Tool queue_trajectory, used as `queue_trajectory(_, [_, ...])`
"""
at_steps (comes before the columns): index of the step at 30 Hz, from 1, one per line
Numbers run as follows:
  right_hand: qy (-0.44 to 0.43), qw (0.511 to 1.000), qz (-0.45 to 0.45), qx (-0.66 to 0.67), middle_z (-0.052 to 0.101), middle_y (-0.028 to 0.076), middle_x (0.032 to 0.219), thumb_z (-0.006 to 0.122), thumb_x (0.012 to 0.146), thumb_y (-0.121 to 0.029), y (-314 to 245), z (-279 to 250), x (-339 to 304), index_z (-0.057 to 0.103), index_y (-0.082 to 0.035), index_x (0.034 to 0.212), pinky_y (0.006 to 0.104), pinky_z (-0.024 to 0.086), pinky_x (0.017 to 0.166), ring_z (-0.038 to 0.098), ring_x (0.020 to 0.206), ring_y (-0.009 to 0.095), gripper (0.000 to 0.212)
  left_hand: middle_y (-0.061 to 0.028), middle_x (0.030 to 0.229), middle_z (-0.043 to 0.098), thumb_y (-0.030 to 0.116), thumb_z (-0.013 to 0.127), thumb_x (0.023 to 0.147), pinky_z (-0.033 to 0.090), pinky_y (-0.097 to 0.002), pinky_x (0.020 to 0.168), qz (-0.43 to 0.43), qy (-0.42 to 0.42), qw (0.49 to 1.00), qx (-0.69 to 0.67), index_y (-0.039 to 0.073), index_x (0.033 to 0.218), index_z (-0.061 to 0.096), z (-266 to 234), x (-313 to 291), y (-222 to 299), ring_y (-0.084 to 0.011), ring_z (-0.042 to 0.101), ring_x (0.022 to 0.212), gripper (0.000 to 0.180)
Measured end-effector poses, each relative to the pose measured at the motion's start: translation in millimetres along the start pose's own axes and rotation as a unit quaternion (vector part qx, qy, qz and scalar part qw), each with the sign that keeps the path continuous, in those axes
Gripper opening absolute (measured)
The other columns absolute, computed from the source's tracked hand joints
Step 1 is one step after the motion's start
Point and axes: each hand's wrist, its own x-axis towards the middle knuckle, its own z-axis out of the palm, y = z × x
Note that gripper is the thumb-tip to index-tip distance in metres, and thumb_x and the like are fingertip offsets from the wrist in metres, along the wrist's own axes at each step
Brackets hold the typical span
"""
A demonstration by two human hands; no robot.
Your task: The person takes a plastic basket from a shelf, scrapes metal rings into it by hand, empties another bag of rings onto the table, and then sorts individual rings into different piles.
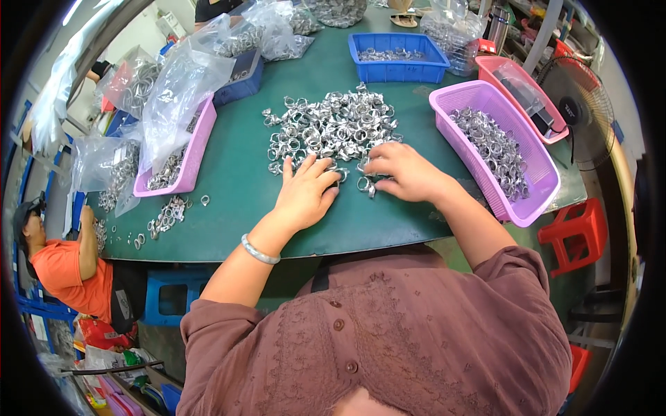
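Pictured at right: a caged fan (576, 114) and a red stool (574, 234); at far left, an orange-clad person (78, 272) in a dark cap (29, 208), near a blue stool (180, 276); upper right, a thermos (495, 29).

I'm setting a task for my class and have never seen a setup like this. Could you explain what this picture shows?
There is no machine here: a person works bare-handed. The picture comes from a wide fisheye camera worn on the head, looking down, so straight edges bend near the rim. On the green table lies a heap of small silvery ring-shaped pieces. The left hand has its fingers spread at the heap's near edge; the right hand curls its fingers beside it, and whether it grips a piece is unclear. To the right, a purple basket holds similar pieces; a blue tray stands farther back.
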Motion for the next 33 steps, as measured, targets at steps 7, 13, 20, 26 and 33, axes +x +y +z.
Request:
queue_trajectory(7, [0.046, 0.990, 0.100, -0.085, 0.039, 0.021, 0.136, 0.067, 0.079, -0.037, 12.3, 16.4, 36.3, 0.053, -0.011, 0.125, 0.0477, 0.034, 0.102, 0.035, 0.126, 0.042, 0.055, -0.0114, 0.131, 0.050, 0.022, 0.058, 0.086, 0.018, -0.0583, 0.107, 0.057, 0.041, 0.991, -0.117, 0.011, 0.125, 0.052, 7.9, -2.9, -5.2, -0.0338, 0.040, 0.128, 0.041])
queue_trajectory(13, [0.068, 0.994, 0.075, -0.041, 0.047, 0.016, 0.129, 0.066, 0.079, -0.034, 31.5, -0.9, 55.4, 0.062, -0.018, 0.115, 0.0478, 0.037, 0.097, 0.043, 0.119, 0.037, 0.039, -0.0161, 0.145, 0.031, 0.037, 0.052, 0.089, 0.014, -0.0579, 0.108, -0.021, 0.047, 0.998, -0.030, 0.013, 0.138, 0.039, 5.1, 16.9, -9.8, -0.0354, 0.026, 0.136, 0.056])
queue_trajectory(20, [-0.042, 0.969, 0.232, -0.072, 0.041, 0.018, 0.136, 0.062, 0.083, -0.032, 37.8, -3.9, 50.3, 0.053, -0.024, 0.127, 0.0479, 0.036, 0.100, 0.042, 0.123, 0.037, 0.046, -0.0138, 0.148, 0.029, 0.051, 0.045, 0.088, 0.010, -0.0636, 0.106, -0.105, -0.017, 0.988, 0.109, 0.024, 0.142, 0.034, 4.7, 39.3, -13.9, -0.0367, 0.024, 0.137, 0.061])
queue_trajectory(26, [0.139, 0.981, 0.133, -0.019, 0.051, 0.017, 0.126, 0.057, 0.084, -0.014, 31.2, -3.9, 4.5, 0.057, -0.015, 0.120, 0.0423, 0.041, 0.096, 0.050, 0.112, 0.036, 0.036, -0.0130, 0.142, 0.036, 0.024, 0.055, 0.087, 0.012, -0.0642, 0.105, -0.080, 0.097, 0.984, 0.124, 0.017, 0.139, 0.039, 6.9, 24.4, -16.3, -0.0364, 0.029, 0.133, 0.055])
queue_trajectory(33, [0.128, 0.978, 0.167, 0.004, 0.058, 0.013, 0.104, 0.056, 0.080, -0.003, 2.5, -2.8, -72.7, 0.062, -0.005, 0.105, 0.0417, 0.043, 0.088, 0.053, 0.099, 0.033, 0.026, -0.0128, 0.130, 0.046, 0.018, 0.059, 0.084, 0.023, -0.0563, 0.105, 0.087, 0.058, 0.993, -0.060, 0.015, 0.129, 0.050, 6.0, -2.3, 39.1, -0.0339, 0.040, 0.124, 0.045])
